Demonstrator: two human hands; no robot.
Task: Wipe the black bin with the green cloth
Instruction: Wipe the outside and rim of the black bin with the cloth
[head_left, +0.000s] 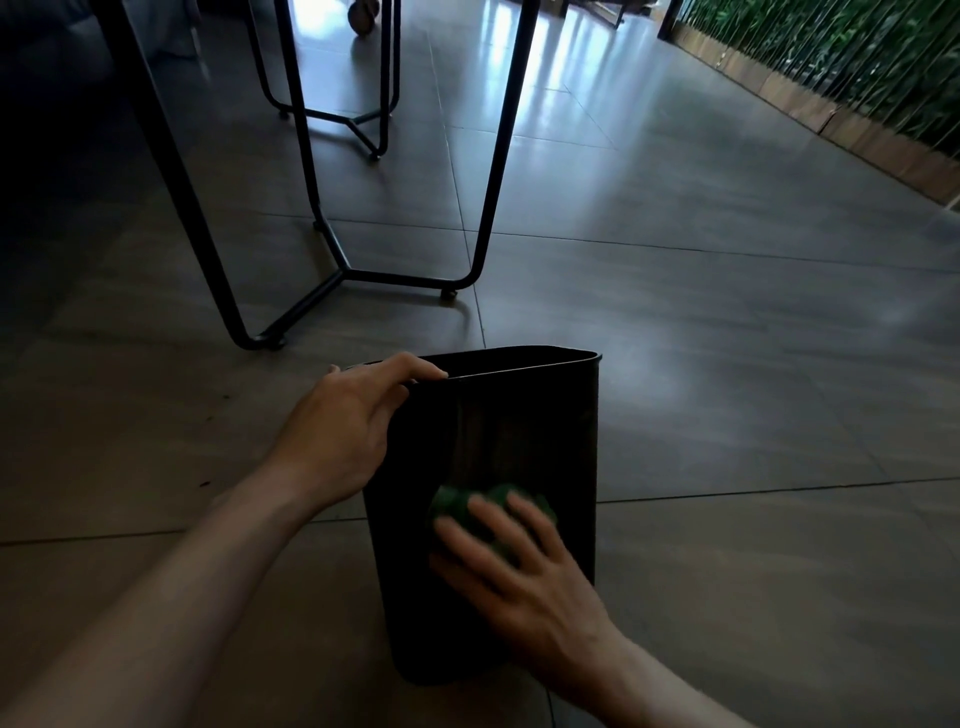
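the left hand (347, 425) grips the rim of the black bin (519, 415). the right hand (524, 577), fingers spread, presses the green cloth (457, 506) flat against the bin's near wall, under the fingertips.

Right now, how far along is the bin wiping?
Done: the cloth is already against the bin, and the left hand has a grip on its rim. In hand: the right hand presses the cloth on the near outer wall, blurred as if mid-stroke. Left: I can't tell which parts are clean; the other sides and the inside aren't visible enough to judge.
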